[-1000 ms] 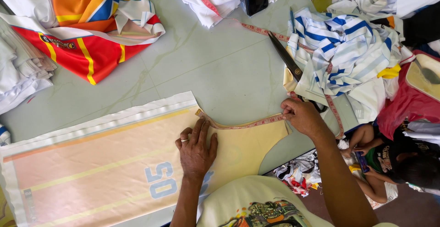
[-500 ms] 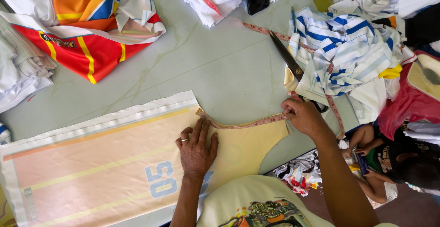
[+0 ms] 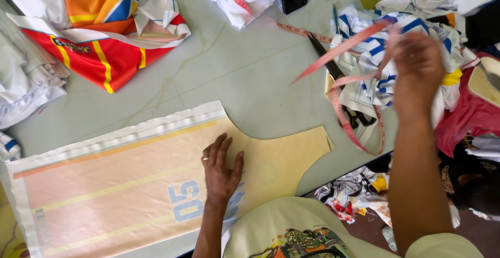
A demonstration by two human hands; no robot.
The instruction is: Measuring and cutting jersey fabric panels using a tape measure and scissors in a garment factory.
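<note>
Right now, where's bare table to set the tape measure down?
The clearest patch is the grey tabletop between the red-and-orange jersey, the peach fabric panel and the scissors. The right side is crowded with the striped garments, under the right hand holding the tape measure.

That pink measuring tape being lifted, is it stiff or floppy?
Probably very floppy: the measuring tape droops in loose loops from the right hand. Likely light, since a few fingers carry it. It may snag the scissors lying beneath.

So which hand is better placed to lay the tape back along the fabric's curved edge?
Probably the right hand: it holds the pink measuring tape raised above the table. The left hand lies flat, pinning the peach fabric panel.
</note>
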